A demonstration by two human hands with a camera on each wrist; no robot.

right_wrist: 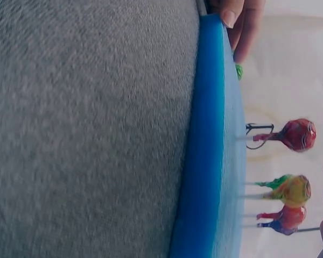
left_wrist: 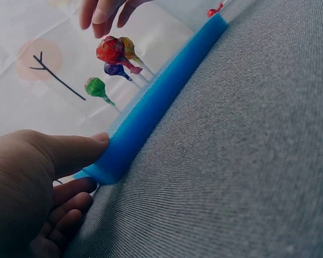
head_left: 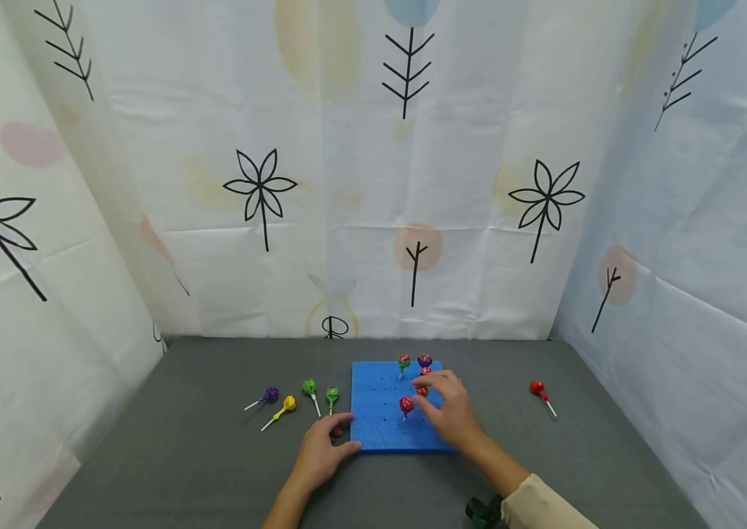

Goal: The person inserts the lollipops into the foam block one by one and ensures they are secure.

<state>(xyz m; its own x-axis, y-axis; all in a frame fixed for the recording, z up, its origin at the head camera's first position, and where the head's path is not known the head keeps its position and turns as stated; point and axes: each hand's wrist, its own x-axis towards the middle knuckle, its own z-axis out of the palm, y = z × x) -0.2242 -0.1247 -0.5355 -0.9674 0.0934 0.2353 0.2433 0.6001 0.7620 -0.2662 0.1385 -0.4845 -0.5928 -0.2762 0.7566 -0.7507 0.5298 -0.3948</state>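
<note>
My left hand holds the near left corner of a blue foam board, its thumb on the corner and its fingers beside the edge. Several wrapped lollipops stand upright by their sticks in the board. A red lollipop is nearest the front, and a green one and a purple one stand farther back. Above the board, my right hand hovers with its fingers spread and slightly bent. Both wrist views show its fingertips apart from the lollipop heads, holding nothing.
Left of the board lie a purple lollipop, a yellow lollipop and two green lollipops. Another red lollipop lies far to the right. Grey cloth covers the table, with patterned white curtains around it.
</note>
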